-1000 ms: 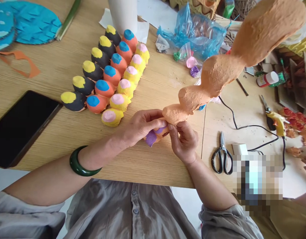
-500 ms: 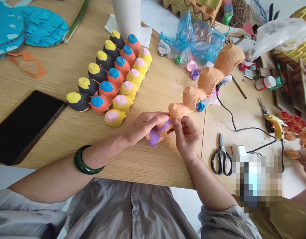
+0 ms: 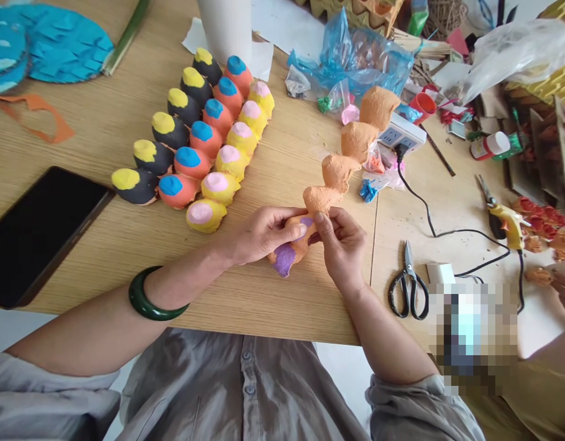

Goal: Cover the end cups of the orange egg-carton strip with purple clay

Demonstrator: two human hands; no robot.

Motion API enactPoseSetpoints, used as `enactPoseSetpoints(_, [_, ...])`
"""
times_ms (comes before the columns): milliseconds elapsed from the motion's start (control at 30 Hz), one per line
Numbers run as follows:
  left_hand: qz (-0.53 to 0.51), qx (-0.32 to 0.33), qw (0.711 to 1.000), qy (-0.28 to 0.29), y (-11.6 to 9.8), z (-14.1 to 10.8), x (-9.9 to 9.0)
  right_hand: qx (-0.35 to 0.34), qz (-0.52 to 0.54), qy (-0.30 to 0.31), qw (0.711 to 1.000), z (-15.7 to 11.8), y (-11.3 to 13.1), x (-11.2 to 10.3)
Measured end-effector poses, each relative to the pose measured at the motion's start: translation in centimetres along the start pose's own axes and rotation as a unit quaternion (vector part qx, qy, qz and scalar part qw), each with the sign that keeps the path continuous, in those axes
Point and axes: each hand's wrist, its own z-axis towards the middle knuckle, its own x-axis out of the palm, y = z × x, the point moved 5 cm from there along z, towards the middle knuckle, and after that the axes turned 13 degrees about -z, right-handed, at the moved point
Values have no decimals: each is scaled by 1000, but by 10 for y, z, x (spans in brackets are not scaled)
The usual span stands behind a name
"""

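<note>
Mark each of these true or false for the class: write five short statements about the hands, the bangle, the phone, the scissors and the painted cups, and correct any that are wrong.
1. The left hand and right hand both hold the bumpy orange strip. True.
2. The green bangle is on the right forearm. False: it is around the left forearm.
3. The phone has a brightly lit screen. False: its screen is dark.
4. The scissors lie on the table, with no hand touching them. True.
5. The black cups have pink tops. False: their tops are yellow.
</note>
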Motion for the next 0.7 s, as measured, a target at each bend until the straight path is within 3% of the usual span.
enactPoseSetpoints(367, [18,-2,999,29,-6,0,3,60,16,4,998,2,0,-4])
enactPoseSetpoints(700, [-29,5,1000,8,-7,0,6,90,45,1,995,10,-12,-10])
